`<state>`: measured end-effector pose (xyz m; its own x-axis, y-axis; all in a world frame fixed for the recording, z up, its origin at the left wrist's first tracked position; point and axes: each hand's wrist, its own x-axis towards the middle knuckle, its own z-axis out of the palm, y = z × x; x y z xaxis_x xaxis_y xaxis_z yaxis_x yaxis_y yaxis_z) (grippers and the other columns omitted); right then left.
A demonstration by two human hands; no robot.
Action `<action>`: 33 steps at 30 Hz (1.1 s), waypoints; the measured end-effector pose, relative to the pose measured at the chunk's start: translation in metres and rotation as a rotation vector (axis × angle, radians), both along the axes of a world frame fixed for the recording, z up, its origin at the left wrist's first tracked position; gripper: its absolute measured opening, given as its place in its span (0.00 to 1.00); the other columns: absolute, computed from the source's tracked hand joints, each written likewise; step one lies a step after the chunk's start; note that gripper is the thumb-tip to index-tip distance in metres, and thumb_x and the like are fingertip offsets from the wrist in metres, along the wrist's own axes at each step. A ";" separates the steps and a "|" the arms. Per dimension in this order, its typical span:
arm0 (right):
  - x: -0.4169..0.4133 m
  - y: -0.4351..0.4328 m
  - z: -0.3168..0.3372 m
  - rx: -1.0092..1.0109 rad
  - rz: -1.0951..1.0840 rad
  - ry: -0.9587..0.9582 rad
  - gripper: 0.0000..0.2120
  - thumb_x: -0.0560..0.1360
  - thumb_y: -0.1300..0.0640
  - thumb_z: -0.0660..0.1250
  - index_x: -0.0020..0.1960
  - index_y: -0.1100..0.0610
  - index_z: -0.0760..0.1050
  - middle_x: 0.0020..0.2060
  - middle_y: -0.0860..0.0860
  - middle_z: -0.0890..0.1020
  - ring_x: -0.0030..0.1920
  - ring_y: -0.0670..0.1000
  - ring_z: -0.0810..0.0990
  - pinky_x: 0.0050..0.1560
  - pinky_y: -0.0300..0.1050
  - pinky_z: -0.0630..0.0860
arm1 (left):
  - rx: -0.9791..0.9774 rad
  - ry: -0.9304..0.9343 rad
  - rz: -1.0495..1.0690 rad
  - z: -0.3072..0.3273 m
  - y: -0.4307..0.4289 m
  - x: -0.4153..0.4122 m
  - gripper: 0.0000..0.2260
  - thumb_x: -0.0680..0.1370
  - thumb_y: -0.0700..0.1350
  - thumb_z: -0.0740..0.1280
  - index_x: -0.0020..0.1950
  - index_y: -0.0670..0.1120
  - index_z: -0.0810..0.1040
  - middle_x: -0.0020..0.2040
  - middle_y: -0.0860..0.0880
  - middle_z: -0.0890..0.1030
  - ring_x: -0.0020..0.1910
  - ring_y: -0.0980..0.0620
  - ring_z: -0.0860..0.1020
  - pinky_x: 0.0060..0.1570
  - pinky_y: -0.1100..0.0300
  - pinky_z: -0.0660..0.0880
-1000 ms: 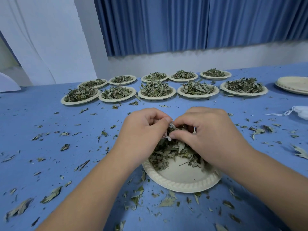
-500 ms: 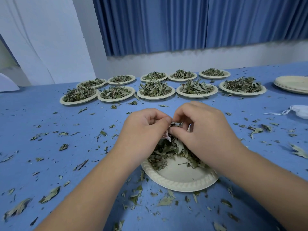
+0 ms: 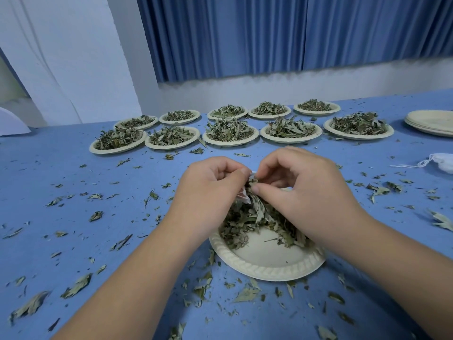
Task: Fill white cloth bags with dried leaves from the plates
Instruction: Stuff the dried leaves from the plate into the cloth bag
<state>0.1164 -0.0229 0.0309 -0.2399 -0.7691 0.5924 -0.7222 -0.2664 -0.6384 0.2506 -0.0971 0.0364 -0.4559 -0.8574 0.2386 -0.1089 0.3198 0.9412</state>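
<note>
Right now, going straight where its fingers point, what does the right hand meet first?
Probably the white cloth bag held by the left hand; the right hand pinches dried leaves at its mouth.

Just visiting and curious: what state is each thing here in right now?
Left hand, grips the bag over the near plate.
Right hand, pinches leaves at the bag's mouth.
Bag, mostly hidden between the hands.
Near plate, partly emptied, leaves heaped on its far half.
Far plates, ten, heaped with leaves.
Plate stack, empty.
Spare bag, lying at the right edge, string loose.
Table, strewn with leaf bits.
</note>
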 end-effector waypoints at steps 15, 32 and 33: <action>0.000 0.000 -0.002 -0.090 -0.077 0.259 0.08 0.68 0.63 0.74 0.42 0.52 0.82 0.36 0.39 0.79 0.44 0.38 0.73 0.45 0.26 0.66 | 0.094 0.101 -0.068 0.001 0.000 0.002 0.07 0.78 0.37 0.67 0.41 0.42 0.81 0.25 0.53 0.75 0.17 0.62 0.68 0.20 0.74 0.64; -0.006 0.004 0.000 0.220 0.008 0.174 0.32 0.64 0.32 0.64 0.66 0.40 0.66 0.58 0.34 0.67 0.58 0.34 0.68 0.55 0.33 0.66 | 0.186 0.184 0.007 0.000 -0.010 0.008 0.05 0.78 0.40 0.67 0.44 0.42 0.82 0.22 0.55 0.69 0.18 0.58 0.60 0.19 0.67 0.58; -0.005 0.003 -0.002 0.249 0.003 0.180 0.35 0.63 0.31 0.64 0.67 0.40 0.64 0.59 0.34 0.65 0.57 0.33 0.68 0.53 0.33 0.67 | 0.190 0.189 0.011 0.000 -0.010 0.008 0.05 0.78 0.41 0.67 0.43 0.43 0.82 0.22 0.55 0.68 0.18 0.57 0.59 0.19 0.67 0.58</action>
